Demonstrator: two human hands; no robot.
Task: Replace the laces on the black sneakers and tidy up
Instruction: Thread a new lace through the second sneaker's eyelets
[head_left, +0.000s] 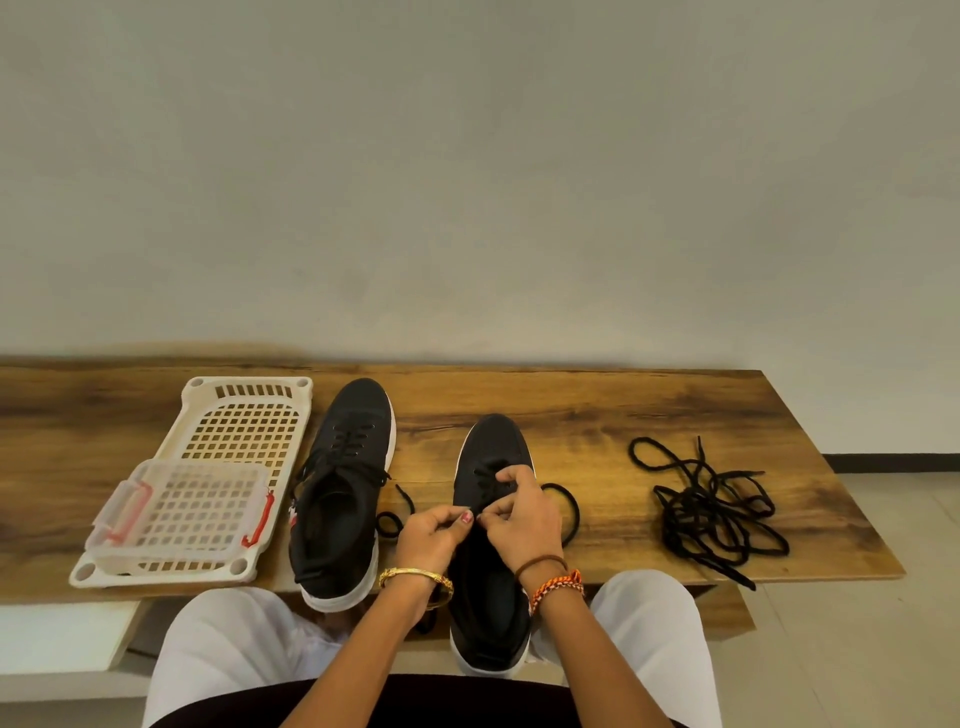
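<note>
Fingers (467, 517) of both hands pinching the lace (563, 506) over the right sneaker (491, 519), we note it mid-worktop (571, 410), left sneaker (343, 493) beside the basket (249, 395), loose laces (711, 512) well right.

Two black sneakers (343, 499) stand upright beside tangled black laces (711, 509).

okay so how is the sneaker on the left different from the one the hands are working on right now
The left sneaker stands untouched beside the basket; the right sneaker has both hands on it, the left hand and right hand pinching its lace. The left sneaker's lace crosses several eyelet rows with ends lying loose; the right sneaker's lacing is partly hidden, with a loop trailing on the table. The right sneaker's heel overhangs the table edge further. Both are black with white soles.
</note>
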